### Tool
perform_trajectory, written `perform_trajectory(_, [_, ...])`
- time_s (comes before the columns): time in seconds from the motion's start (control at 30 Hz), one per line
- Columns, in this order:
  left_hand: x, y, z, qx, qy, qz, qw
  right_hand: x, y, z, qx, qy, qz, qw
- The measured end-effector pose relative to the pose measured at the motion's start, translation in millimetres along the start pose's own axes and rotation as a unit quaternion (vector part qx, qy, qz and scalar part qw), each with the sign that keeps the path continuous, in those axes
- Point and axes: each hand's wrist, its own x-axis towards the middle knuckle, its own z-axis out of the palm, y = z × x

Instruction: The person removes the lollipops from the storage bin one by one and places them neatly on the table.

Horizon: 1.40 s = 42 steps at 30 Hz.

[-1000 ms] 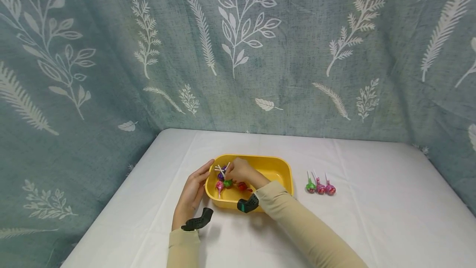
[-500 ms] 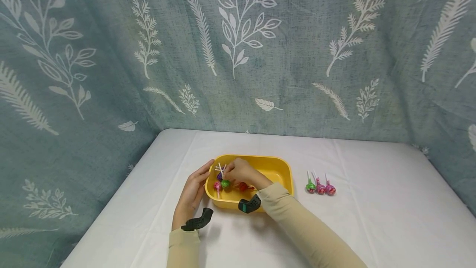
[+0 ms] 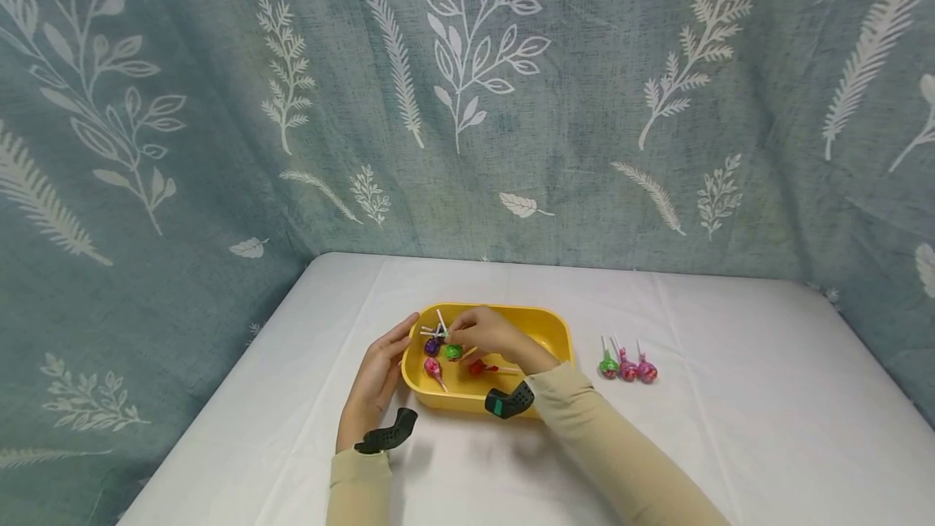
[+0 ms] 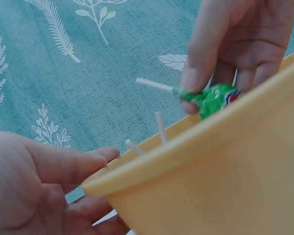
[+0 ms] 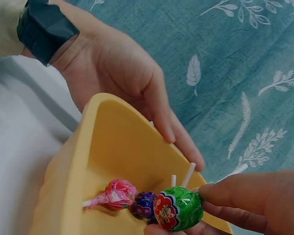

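My right hand [image 3: 488, 333] pinches a green-wrapped lollipop [image 4: 214, 101] between thumb and fingers, at the neck of the wrapper where the stick begins. It is over the left half of a yellow tray [image 3: 536, 319]. In the right wrist view the green lollipop overlaps a purple one [image 5: 143, 205], and a pink lollipop [image 5: 120, 194] lies beside that on the tray floor. A red lollipop [image 3: 476, 367] lies partly under the right hand. My left hand [image 3: 380, 368] rests against the tray's left end, fingers extended along the outer wall.
Right of the tray, a green lollipop [image 3: 609, 367] and two pink ones [image 3: 628, 368] lie side by side on the white-covered table [image 3: 730, 412]. A patterned blue-green cloth [image 3: 570, 185] hangs behind the table and along its left side. White sticks [image 4: 160, 126] poke up inside the tray.
My right hand has shifted slightly right, and the green lollipop has come away from the pink and purple ones with it. The pink lollipop has turned a little. The left hand has stayed put.
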Motion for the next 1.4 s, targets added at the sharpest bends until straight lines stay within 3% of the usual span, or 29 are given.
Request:
perform_trajectory(0.67, [-1.2,0.1,0.1,0.001,-0.003,0.004,1.0,-40.0,10,-39,0.023,0.039,-0.024,0.9987])
perform_trajectory(0.93, [0.1,-0.1,-0.4,0.008,0.0,-0.003,1.0,-59.8,17,-59,-0.016,0.059,-0.016,0.998])
perform_trajectory(1.4, [0.5,0.3,-0.2,0.008,0.002,-0.001,1.0,-95.9,33,-95,-0.039,0.097,0.003,0.9945])
